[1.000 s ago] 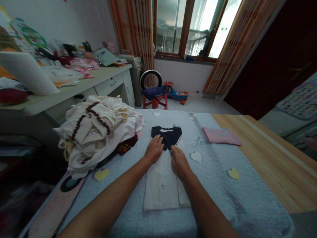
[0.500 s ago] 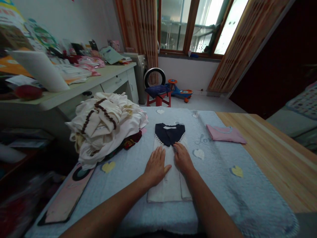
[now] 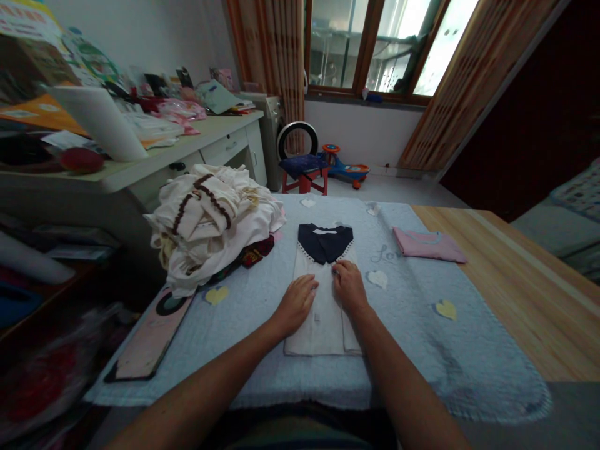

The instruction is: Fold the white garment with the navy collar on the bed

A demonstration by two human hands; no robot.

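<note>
A white shirt with a navy collar lies folded lengthwise in front of me, its collar at the far end. My left hand rests on the left half of the shirt, fingers slightly bent over the cloth and the thumb hidden. On the right side, just below the collar, my right hand has its fingers curled and pinched on the shirt's cloth. A small pale tag or mark shows on the fabric between my hands.
Left of the shirt sits a heap of cream clothes, beside a long pink board-like item. A folded pink garment lies at the right. Everything rests on a light blue blanket over a wooden table. A cluttered desk stands left.
My left hand has gone from flat with spread fingers to a more bent, turned-in pose on the shirt. My right hand stays near the collar. The camera view has shifted slightly.
</note>
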